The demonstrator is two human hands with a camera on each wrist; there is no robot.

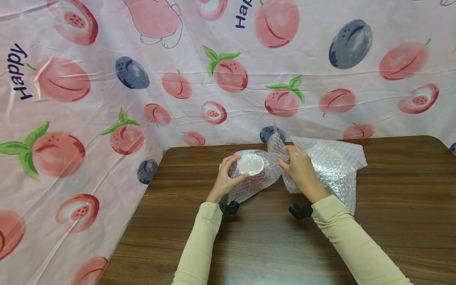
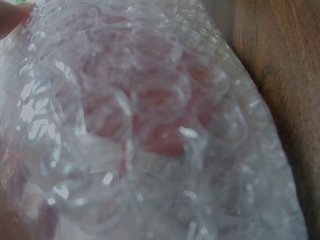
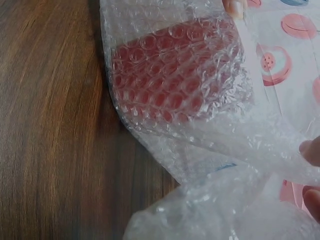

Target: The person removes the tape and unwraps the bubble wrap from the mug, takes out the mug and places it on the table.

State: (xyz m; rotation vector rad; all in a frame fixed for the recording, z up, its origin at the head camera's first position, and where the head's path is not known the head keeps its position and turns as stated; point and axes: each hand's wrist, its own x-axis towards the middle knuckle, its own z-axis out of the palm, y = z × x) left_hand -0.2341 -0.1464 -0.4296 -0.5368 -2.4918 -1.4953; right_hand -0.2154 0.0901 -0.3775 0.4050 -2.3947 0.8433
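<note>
A cup-like object [image 1: 251, 164] with a round pale top and a red side is wrapped in clear bubble wrap [image 1: 272, 170]. My left hand [image 1: 225, 178] grips it from the left, fingers at the far side and thumb at the near side of the top. In the right wrist view, the red side [image 3: 165, 75] shows through the bubbles. A twisted end of the wrap is pinched between thumb and fingers of my right hand [image 1: 302, 167]. The left wrist view shows the wrapped red part [image 2: 165, 135] up close and blurred.
Right of the wrapped object, more bubble wrap [image 1: 345, 182] lies on the brown wooden table [image 1: 263, 245], covering a pale roundish thing [image 1: 324, 156] that I cannot identify. A fruit-print cloth [image 1: 221, 103] hangs along the back and left edges. Both wrists carry black devices [image 1: 301, 211].
</note>
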